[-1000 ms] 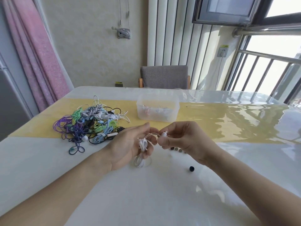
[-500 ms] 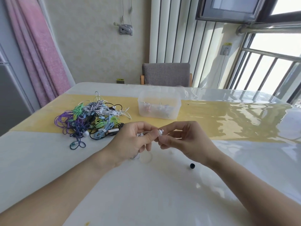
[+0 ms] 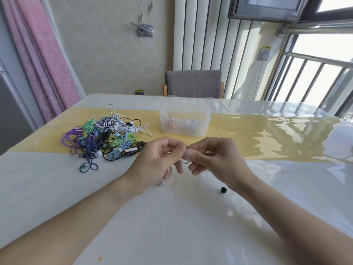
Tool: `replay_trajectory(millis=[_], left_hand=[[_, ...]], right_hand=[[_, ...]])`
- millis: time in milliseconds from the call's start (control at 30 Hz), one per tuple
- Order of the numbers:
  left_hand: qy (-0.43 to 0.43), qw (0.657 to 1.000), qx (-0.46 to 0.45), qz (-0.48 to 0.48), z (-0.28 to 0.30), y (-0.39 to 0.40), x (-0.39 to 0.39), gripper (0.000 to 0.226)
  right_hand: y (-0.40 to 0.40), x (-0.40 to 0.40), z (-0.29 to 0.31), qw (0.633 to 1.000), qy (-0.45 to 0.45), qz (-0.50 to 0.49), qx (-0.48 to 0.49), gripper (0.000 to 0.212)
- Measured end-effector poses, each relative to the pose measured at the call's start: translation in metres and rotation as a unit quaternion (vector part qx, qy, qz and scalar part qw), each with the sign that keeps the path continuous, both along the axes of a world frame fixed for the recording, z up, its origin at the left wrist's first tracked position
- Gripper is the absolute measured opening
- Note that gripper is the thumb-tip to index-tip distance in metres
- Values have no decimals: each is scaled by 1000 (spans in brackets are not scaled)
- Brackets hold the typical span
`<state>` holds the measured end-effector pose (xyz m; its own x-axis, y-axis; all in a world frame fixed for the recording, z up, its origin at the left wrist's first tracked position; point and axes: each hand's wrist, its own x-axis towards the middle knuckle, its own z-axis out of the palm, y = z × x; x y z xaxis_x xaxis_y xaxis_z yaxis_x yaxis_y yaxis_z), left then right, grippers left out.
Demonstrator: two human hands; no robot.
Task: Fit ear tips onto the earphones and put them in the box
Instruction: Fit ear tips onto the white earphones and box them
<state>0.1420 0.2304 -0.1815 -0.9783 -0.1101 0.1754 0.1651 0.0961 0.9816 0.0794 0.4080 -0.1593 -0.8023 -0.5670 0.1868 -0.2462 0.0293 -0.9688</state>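
My left hand [image 3: 158,161] and my right hand [image 3: 214,159] meet fingertip to fingertip above the white table, both pinching a white earphone [image 3: 184,160] whose earbud is hidden between the fingers. Its coiled white cable [image 3: 162,181] hangs below my left hand. A clear plastic box [image 3: 185,122] with several earphones inside stands behind my hands on the yellow strip. A black ear tip [image 3: 223,189] lies on the table just under my right wrist.
A tangled pile of coloured earphones [image 3: 104,139] lies to the left on the yellow strip. A grey chair [image 3: 193,84] stands behind the table's far edge. A pink curtain hangs at the left and a window railing is at the right.
My hands have come closer together and the white earbud, visible at my right fingertips before, is now covered by the fingers. The cable bundle has slipped lower under my left hand.
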Motion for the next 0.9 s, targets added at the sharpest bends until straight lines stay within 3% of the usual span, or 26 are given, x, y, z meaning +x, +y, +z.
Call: replay_trajectory(millis=[233,433,567,667,767,900], left_hand=[[27,999,38,-12,6,4,2,44],[42,999,5,8,0,3,-2,22],[37,999,14,19,0,6,-1,23],[33,999,36,25,1,7,-1,30],[12,996,82,24,0,5,-2,20],[-21,993,111,17,0,5,-3,16]], right_hand=[[2,1,2,999,-32,6,-17,16],[2,2,4,999,-31,11,-13,17],[2,0,3,1000,0,-12,14,11],[6,-5,7,996,62,3,66,7],[12,-19,9,976,142,-9,165,4],[21,-31,5,885,279,11,374,9]])
